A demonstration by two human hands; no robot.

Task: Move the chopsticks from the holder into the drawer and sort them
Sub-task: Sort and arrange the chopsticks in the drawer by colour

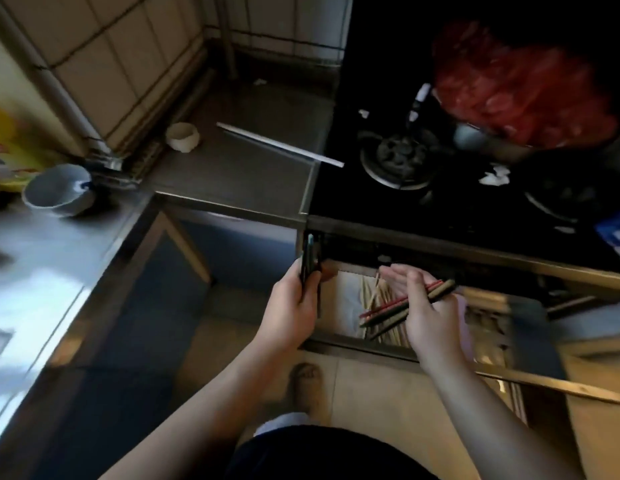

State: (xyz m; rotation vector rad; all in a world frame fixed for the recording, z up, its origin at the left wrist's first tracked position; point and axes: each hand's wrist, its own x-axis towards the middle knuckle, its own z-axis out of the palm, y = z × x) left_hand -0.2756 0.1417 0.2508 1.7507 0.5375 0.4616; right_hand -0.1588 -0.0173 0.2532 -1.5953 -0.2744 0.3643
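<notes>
**Two handfuls of chopsticks, one open drawer**

Head cam, the only view: the right hand [428, 306] has its grip closed loosely round a small bunch of chopsticks [405, 304], a couple red and the rest dark olive, held near their thick ends and slanting down over the open drawer [357, 344]. The left hand [289, 308] is closed around a dark bundle [310, 258] at the drawer's left corner. It looks like more chopsticks, though blur makes that hard to call. Pale wooden chopsticks [372, 296] already lie inside the drawer below.

Handling-wise, I'd say these are light, stiff and thin, and the lacquered-looking ones are probably slick, so a bunch can fan out or slip. Pinching around the middle, or squaring the ends first, seems safest. No holder that I can pick out in frame. One long pale stick [281, 144] sits on the table by the gas stove [398, 161].
</notes>
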